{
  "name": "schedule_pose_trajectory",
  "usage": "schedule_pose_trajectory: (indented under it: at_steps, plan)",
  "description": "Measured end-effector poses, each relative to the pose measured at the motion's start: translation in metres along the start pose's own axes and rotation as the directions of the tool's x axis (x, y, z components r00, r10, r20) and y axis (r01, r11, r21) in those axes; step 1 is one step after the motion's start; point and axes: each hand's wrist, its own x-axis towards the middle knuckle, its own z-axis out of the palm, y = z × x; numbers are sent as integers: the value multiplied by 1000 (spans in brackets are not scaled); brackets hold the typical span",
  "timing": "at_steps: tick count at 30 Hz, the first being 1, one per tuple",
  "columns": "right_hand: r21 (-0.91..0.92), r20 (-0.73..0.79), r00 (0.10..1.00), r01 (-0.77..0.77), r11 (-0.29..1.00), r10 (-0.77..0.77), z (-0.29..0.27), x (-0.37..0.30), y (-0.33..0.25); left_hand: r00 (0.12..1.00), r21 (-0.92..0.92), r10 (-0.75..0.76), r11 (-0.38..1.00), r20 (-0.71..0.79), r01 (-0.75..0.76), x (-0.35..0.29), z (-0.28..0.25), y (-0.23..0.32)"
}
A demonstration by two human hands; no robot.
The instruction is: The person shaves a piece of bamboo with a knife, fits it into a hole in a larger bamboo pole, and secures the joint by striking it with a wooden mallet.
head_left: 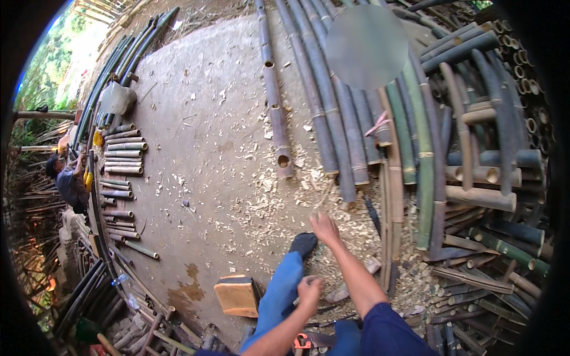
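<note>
My right hand (325, 229) reaches forward over the pale shavings, just beyond my dark shoe (304, 244). Its fingers look stretched out and slightly apart. A thin pale strip (325, 194) lies by the fingertips; whether they touch it is unclear. My left hand (309, 293) is closed in a fist beside my blue trouser leg (279, 288), and what it holds, if anything, is hidden. Below that hand, close to my body, shows a tool with an orange-red handle (303, 340), partly covered. Ahead, a dark bamboo pole with cut openings (278, 127) lies on the concrete.
Long bamboo poles (329, 121) stretch away ahead and right. Cut bamboo pieces (469, 296) pile up at right. A wooden block (236, 298) stands left of my leg. Short bamboo lengths (126, 155) line the left edge, near another person (72, 185). Shavings (261, 207) litter the floor.
</note>
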Motion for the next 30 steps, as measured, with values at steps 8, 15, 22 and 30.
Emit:
schedule_pose_trajectory:
  at_steps: [8,15,22,30]
  plan:
    - [-51,-221,974,37,998,-48,66,221,-109,960,-151,281,949,8,-276,2,8,119]
    - [84,-171,982,-64,994,77,42,128,-88,971,-192,226,952,-78,-237,6,4,127]
    - [63,-43,996,-75,995,78,-5,-229,31,830,-58,558,828,-24,-558,26,-28,92]
    - [-46,-351,854,-426,904,384,-94,-665,118,229,546,558,-507,798,-666,-116,9,216]
